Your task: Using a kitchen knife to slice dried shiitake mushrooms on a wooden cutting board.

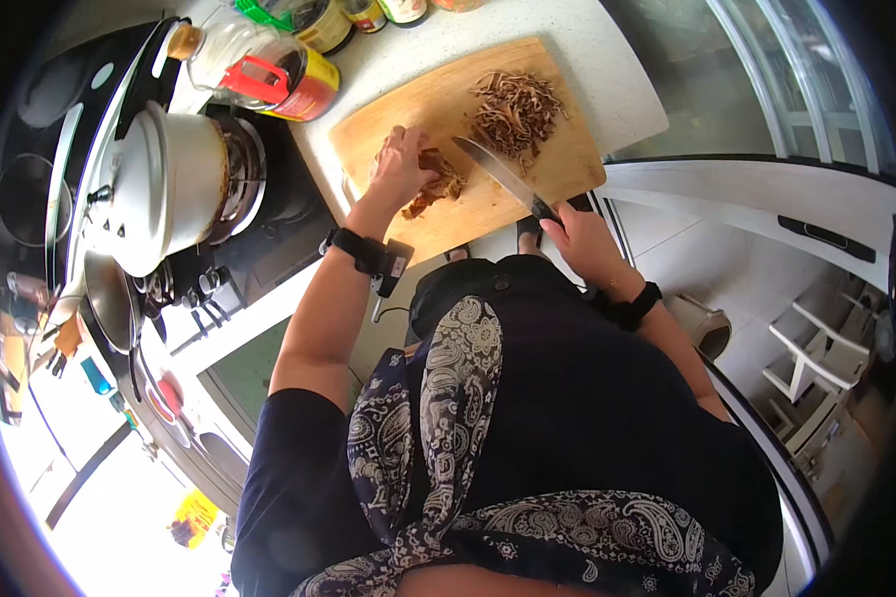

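Note:
A wooden cutting board (388, 112) lies on the counter before me. My right hand (586, 242) grips the black handle of a kitchen knife (504, 177), its blade lying slantwise over the board and pointing up and left. A heap of thin brown shreds (519, 112), which look like cooked meat, sits on the board's right half beyond the blade. On the left half, my left hand (399, 168) rests on a brown piece of what looks like the same meat (440, 183). The fingertips are partly hidden, and a gap separates this piece from the blade.
Left of the board, a large plastic jug (287, 82) with a red handle lies or leans near several jars (325, 26). A white lidded pot (183, 179) stands on the gas stove (269, 198). A sliding glass door (717, 89) borders the right.

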`<state>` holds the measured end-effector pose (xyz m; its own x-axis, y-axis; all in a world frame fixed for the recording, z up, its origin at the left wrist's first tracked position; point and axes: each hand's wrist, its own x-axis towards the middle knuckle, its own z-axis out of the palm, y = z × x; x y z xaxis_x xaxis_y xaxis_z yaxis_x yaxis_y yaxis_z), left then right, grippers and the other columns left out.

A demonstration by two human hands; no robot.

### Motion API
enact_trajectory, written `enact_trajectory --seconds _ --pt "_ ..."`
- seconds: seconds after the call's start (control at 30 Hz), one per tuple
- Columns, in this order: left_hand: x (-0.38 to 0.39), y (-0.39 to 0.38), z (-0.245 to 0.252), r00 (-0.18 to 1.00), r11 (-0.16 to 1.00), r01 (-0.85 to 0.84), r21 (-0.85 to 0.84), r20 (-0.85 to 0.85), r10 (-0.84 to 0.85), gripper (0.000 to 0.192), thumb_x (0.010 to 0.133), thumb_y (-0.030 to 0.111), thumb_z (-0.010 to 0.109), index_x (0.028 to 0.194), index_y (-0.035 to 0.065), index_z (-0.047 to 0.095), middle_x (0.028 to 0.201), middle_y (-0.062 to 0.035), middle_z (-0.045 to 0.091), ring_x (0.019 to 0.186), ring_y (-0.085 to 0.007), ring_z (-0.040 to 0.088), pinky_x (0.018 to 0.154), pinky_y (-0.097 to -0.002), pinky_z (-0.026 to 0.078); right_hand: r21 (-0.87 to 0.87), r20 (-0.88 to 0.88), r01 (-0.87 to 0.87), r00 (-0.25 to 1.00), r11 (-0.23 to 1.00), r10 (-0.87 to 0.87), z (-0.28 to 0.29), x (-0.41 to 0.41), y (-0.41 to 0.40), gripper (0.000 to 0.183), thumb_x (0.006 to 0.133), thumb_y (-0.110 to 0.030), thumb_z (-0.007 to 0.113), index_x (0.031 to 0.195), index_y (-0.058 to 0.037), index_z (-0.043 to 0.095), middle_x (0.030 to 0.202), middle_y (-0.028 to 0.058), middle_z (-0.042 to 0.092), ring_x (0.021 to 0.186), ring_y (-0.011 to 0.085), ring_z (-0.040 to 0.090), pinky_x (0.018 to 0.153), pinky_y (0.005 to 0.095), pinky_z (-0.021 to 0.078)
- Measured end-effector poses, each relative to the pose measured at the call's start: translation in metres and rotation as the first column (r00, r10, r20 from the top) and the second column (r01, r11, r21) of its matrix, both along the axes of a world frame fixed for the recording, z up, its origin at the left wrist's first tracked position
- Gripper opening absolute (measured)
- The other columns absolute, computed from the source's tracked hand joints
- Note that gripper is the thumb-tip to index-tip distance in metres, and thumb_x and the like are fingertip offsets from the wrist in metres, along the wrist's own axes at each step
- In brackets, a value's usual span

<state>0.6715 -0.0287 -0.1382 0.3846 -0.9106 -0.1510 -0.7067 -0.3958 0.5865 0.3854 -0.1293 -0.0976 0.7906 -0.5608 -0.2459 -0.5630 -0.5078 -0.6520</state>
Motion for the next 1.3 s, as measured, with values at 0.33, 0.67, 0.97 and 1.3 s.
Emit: enact_trajectory --seconds 0.33,0.67,0.97,1.3 --pt "-0.027 -0.003 0.000 0.969 0.955 -0.231 0.185 -0.051 0.244 0.027 0.061 0.017 0.075 0.081 0.0034 0.063 0.076 -0.0162 0.065 0.074 -0.0321 0.063 0.069 -0.0387 0.050 0.017 -0.012 -0.011 1.000 1.000 0.011 0.018 0.003 0.001 0.022 0.091 -0.025 0.050 0.091 -0.0022 0.053 0.070 0.0212 0.060 0.069 0.0416 0.059 0.061 0.0510 0.0442" --pt "-0.040 0.018 -0.017 0.851 0.838 -0.517 -0.173 -0.206 0.483 0.023 0.066 0.007 0.074 0.079 0.0035 0.055 0.086 -0.0142 0.063 0.079 -0.0304 0.061 0.069 -0.0388 0.049 -0.103 -0.083 -0.175 0.983 0.979 0.166 0.035 -0.005 -0.009 0.017 0.089 -0.020 0.050 0.094 -0.0039 0.051 0.071 0.0181 0.060 0.067 0.0400 0.059 0.060 0.0503 0.0459" --pt "-0.074 0.025 0.007 0.969 0.919 -0.118 -0.375 0.161 0.190 0.026 0.072 0.010 0.071 0.096 0.0033 0.062 0.093 -0.0136 0.061 0.095 -0.0326 0.058 0.083 -0.0415 0.048 -0.049 -0.131 -0.140 0.982 0.989 0.133 0.023 -0.009 -0.004 0.019 0.088 -0.022 0.051 0.092 -0.0028 0.051 0.069 0.0215 0.060 0.069 0.0410 0.060 0.061 0.0512 0.0463" --pt "-0.095 0.031 0.007 0.842 0.997 0.068 -0.027 0.537 -0.043 0.050 0.074 0.013 0.063 0.118 -0.0066 0.049 0.124 -0.0193 0.049 0.121 -0.0360 0.042 0.101 -0.0439 0.037 -0.249 -0.087 -0.259 0.966 0.933 0.245 0.015 0.006 -0.029 0.015 0.089 -0.017 0.050 0.086 -0.0026 0.050 0.067 0.0190 0.059 0.063 0.0388 0.059 0.058 0.0491 0.0462"
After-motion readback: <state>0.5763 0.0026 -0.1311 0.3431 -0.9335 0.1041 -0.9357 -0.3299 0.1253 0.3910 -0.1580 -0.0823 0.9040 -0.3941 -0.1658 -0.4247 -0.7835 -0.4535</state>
